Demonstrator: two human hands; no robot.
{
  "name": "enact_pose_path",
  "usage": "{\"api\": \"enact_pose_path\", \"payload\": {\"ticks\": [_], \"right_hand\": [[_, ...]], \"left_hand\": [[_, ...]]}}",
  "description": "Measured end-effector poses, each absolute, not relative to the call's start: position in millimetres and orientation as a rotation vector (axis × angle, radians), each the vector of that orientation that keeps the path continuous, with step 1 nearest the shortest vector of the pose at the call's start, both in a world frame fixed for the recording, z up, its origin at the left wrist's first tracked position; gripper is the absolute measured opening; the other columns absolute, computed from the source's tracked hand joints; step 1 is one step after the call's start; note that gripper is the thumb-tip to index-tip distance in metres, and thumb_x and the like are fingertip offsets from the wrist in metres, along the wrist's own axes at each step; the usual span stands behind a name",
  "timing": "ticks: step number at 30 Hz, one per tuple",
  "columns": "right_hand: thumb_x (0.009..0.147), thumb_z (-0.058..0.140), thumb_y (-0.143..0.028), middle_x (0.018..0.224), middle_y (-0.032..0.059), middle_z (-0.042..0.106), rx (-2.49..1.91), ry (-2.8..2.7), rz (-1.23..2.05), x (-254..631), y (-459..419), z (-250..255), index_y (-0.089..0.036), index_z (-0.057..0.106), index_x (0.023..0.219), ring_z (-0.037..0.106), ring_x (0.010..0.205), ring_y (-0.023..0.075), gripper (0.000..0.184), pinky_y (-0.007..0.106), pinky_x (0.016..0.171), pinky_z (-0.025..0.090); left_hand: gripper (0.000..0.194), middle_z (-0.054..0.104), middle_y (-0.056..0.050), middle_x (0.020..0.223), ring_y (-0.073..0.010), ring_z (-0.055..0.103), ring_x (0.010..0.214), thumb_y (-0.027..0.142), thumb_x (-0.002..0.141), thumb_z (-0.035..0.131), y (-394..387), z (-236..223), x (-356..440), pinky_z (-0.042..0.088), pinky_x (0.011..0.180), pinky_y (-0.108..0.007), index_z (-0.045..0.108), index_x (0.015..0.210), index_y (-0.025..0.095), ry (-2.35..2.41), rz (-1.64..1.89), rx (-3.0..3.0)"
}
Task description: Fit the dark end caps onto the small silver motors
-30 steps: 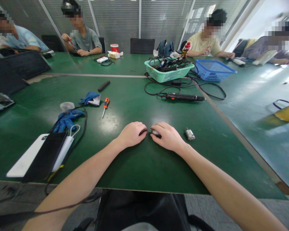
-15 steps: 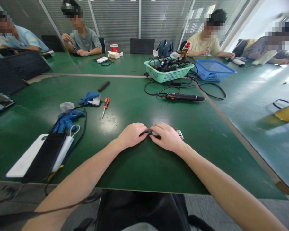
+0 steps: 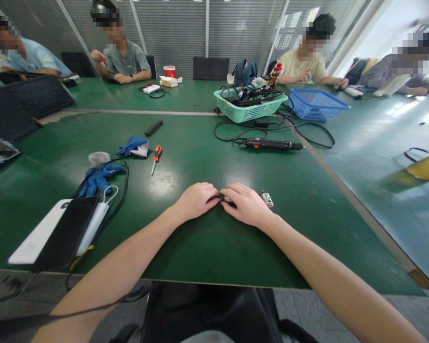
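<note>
My left hand (image 3: 196,201) and my right hand (image 3: 247,204) meet over the green table, fingertips almost touching. Both pinch a small slim piece (image 3: 223,196) with a dark part and a metallic part. Most of it is covered by my fingers, so its kind is unclear. The left hand grips the dark end; fingers of the right curl over the metallic end. Just right of my right hand, a small silvery metal part (image 3: 267,199) rests on the tabletop, apart from or partly behind the hand; I cannot tell which.
An orange-handled screwdriver (image 3: 156,158), blue gloves (image 3: 99,180) and phones (image 3: 66,233) lie to the left. Beyond my hands are a corded black electric screwdriver (image 3: 273,144), a green basket (image 3: 248,113) of tools and a blue basket (image 3: 316,109). Several people sit around the table.
My right hand's fingers have shifted slightly and cover more of the metallic part. A little more of the silvery part beside that hand shows. The left hand stays nearly still.
</note>
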State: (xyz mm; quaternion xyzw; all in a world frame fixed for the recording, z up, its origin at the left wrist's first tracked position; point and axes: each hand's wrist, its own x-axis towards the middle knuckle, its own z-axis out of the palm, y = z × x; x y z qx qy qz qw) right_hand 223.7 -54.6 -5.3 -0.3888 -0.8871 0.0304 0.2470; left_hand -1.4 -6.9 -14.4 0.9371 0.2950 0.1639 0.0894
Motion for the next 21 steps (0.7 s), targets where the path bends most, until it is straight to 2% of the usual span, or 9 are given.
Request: {"api": "enact_pose_path", "payload": {"ticks": [6,12,16,21], "right_hand": [[0.102,0.050,-0.025,0.112,0.0104,0.069,-1.051,-2.499,0.060,224.6,-52.5,-3.0,-0.021,0.066,0.111,0.063,0.101,0.0249,0.019,0.039,0.091,0.050],[0.099,0.054,-0.028,0.098,0.0128,0.069,-1.435,-2.407,-0.136,245.6,-41.7,-1.9,-0.020,0.066,0.101,0.060,0.098,0.0306,0.014,0.044,0.088,0.046],[0.098,0.054,-0.034,0.099,0.0164,0.069,-1.783,-2.248,-0.225,277.1,-33.2,-2.0,-0.018,0.067,0.102,0.060,0.099,0.0333,0.021,0.045,0.087,0.045],[0.098,0.050,-0.045,0.105,0.0179,0.069,-2.212,-1.912,-0.093,326.0,-21.8,-3.2,-0.017,0.069,0.111,0.063,0.098,0.0327,0.037,0.041,0.080,0.048]], "left_hand": [[0.031,0.065,-0.004,0.086,-0.0185,0.061,0.082,0.044,0.102,0.054,-7.9,-11.9,-2.0,0.046,0.075,-0.031,0.067,0.091,0.018,0.989,0.506,2.765],[0.029,0.067,-0.005,0.089,-0.0192,0.062,0.086,0.041,0.102,0.054,-9.1,-7.7,-1.2,0.048,0.079,-0.032,0.069,0.094,0.018,0.971,0.507,2.746],[0.028,0.068,-0.006,0.090,-0.0194,0.063,0.088,0.037,0.103,0.051,-9.9,-6.0,-0.4,0.049,0.083,-0.033,0.070,0.094,0.018,0.965,0.502,2.743],[0.028,0.068,-0.006,0.091,-0.0191,0.063,0.087,0.035,0.103,0.050,-10.5,-7.1,-1.5,0.049,0.082,-0.033,0.071,0.096,0.018,0.972,0.498,2.748]]}}
